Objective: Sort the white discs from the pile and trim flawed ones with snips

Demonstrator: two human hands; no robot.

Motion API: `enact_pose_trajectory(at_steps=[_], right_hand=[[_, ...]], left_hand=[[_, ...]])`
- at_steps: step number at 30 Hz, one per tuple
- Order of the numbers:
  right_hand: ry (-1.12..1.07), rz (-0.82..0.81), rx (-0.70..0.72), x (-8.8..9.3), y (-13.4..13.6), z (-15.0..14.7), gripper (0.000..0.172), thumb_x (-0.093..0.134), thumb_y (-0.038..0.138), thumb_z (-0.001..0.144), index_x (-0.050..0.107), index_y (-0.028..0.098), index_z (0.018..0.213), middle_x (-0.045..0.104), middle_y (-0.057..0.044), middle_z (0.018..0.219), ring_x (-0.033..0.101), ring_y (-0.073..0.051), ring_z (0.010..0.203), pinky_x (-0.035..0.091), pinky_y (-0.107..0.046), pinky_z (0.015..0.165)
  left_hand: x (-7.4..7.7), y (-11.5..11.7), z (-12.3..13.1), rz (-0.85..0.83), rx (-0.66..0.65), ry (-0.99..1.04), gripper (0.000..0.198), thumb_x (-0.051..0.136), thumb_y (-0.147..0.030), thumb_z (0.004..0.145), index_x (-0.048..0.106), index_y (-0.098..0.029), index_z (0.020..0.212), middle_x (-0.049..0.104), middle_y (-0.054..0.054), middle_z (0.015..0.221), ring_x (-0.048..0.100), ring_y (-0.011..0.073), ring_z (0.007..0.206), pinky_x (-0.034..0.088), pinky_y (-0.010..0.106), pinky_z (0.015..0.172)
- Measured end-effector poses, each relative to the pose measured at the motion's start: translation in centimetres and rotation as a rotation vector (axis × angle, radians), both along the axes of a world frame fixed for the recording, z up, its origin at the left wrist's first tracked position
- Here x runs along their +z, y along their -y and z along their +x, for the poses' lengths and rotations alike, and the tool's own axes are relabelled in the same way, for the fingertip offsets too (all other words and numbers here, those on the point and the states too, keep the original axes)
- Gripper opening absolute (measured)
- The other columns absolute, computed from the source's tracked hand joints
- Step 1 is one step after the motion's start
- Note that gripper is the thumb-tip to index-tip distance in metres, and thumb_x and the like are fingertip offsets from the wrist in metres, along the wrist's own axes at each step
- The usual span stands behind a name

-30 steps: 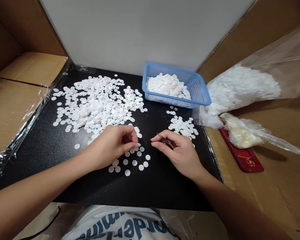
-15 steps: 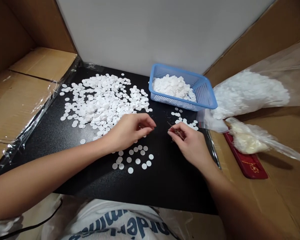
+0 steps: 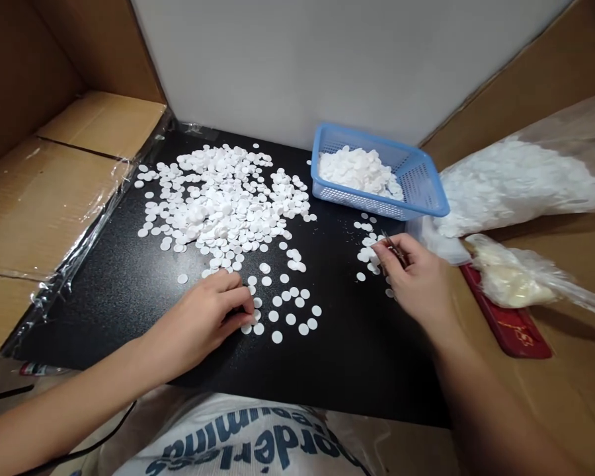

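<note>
On the black tabletop, my left hand (image 3: 211,314) is low at the near edge of the loose white discs (image 3: 274,316). Its thumb and fingers pinch together at one white disc, mostly covered by the fingertips. My right hand (image 3: 421,277) is closed around a slim, pointed metal tool (image 3: 394,248), its tip poking out above the thumb; the fingers hide the rest. Beside those fingers lies a small group of white discs (image 3: 361,276). A large heap of similar white discs (image 3: 223,211) spreads across the table beyond my left hand.
A blue perforated basket (image 3: 379,205) with white discs inside stands at the back right. Right of it are a clear bag full of white discs (image 3: 520,185), a tied bag of pale yellowish material (image 3: 508,281) and a red case (image 3: 525,337). Cardboard (image 3: 79,198) borders the left.
My left hand has moved down and left from mid-table to the loose discs, its fingers now pinched there. My right hand, still holding the tool, has shifted right, over the small disc group.
</note>
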State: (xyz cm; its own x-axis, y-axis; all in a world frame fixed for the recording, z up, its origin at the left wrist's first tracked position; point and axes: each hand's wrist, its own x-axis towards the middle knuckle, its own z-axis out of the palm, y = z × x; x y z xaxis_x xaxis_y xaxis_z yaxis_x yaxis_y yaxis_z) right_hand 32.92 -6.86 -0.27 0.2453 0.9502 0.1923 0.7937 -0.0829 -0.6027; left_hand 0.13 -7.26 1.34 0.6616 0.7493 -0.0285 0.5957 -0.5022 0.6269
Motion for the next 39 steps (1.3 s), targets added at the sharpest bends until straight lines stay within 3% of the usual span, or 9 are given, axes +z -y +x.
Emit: enact_pose_trajectory(at_steps=[11,20,27,33,39], right_hand=[[-0.006,0.045,0.072,-0.6,0.1,0.2,0.031,0.058,0.050,0.089,0.063,0.022,0.077,0.053,0.004,0.056,0.045,-0.013,0.049,0.033,-0.027,0.052],[-0.013,0.041,0.069,-0.6,0.3,0.3,0.026,0.059,0.045,0.088,0.065,0.022,0.079,0.053,0.004,0.055,0.044,-0.013,0.048,0.032,-0.027,0.052],[-0.016,0.041,0.099,-0.8,0.1,0.3,0.027,0.060,0.046,0.089,0.066,0.022,0.080,0.057,0.003,0.059,0.047,-0.013,0.050,0.034,-0.027,0.053],[-0.025,0.047,0.109,-0.9,0.1,0.3,0.027,0.060,0.046,0.089,0.066,0.022,0.079,0.059,0.002,0.062,0.047,-0.013,0.051,0.034,-0.027,0.052],[-0.033,0.025,0.108,-0.8,0.1,0.4,0.026,0.061,0.046,0.090,0.067,0.022,0.081,0.058,0.002,0.061,0.048,-0.014,0.051,0.038,-0.028,0.054]], left_hand=[[-0.3,-0.8,1.7,0.004,0.002,-0.089,0.010,0.065,-0.016,0.090,0.065,-0.019,0.081,0.058,0.001,0.081,0.056,0.0183,0.078,0.040,0.028,0.068],[-0.1,-0.3,-0.4,-0.067,0.044,0.006,0.016,0.061,-0.016,0.092,0.071,-0.026,0.099,0.060,-0.001,0.085,0.059,0.0153,0.076,0.042,0.024,0.063],[-0.3,0.2,0.4,0.023,0.020,0.021,0.014,0.057,-0.020,0.096,0.068,-0.021,0.087,0.059,0.001,0.083,0.059,0.0162,0.077,0.044,0.026,0.066],[-0.8,0.4,1.4,0.054,0.014,-0.013,0.011,0.056,-0.018,0.095,0.066,-0.021,0.091,0.060,0.001,0.085,0.059,0.0181,0.080,0.044,0.028,0.069],[0.7,-0.5,0.3,-0.041,0.089,0.075,0.016,0.054,-0.024,0.095,0.069,-0.023,0.089,0.065,0.000,0.084,0.061,0.0151,0.076,0.046,0.025,0.066]])
